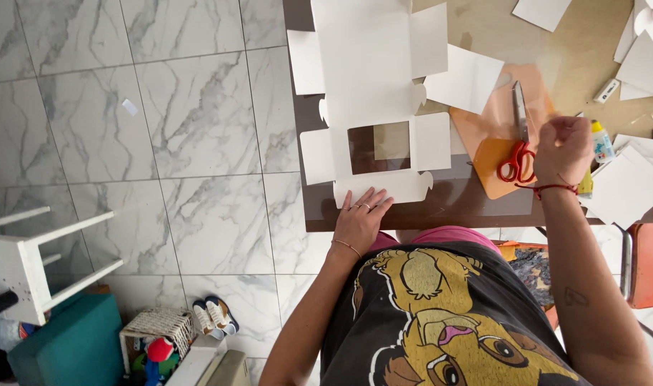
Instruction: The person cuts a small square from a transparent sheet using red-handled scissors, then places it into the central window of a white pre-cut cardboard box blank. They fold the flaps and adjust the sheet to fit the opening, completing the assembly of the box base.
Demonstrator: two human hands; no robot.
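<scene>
A flat white cardboard box blank [369, 71] with a square window cut in it lies on the brown table [448, 207]. My left hand [361, 220] rests flat on the table's near edge, fingers apart, fingertips touching the blank's nearest flap. My right hand [564, 149] hovers with curled fingers just right of the red-handled scissors [518, 146], which lie on an orange sheet [484, 125]. Nothing shows inside that hand. A small glue bottle [602, 141] with a yellow cap stands right beside it.
Loose white card pieces [626, 187] are scattered over the table's right side. On the marble floor to the left stand a white stool [26, 264], a teal cushion [69, 347], a basket of toys [155, 330] and small shoes [213, 316]. A red chair [649, 264] is at the right.
</scene>
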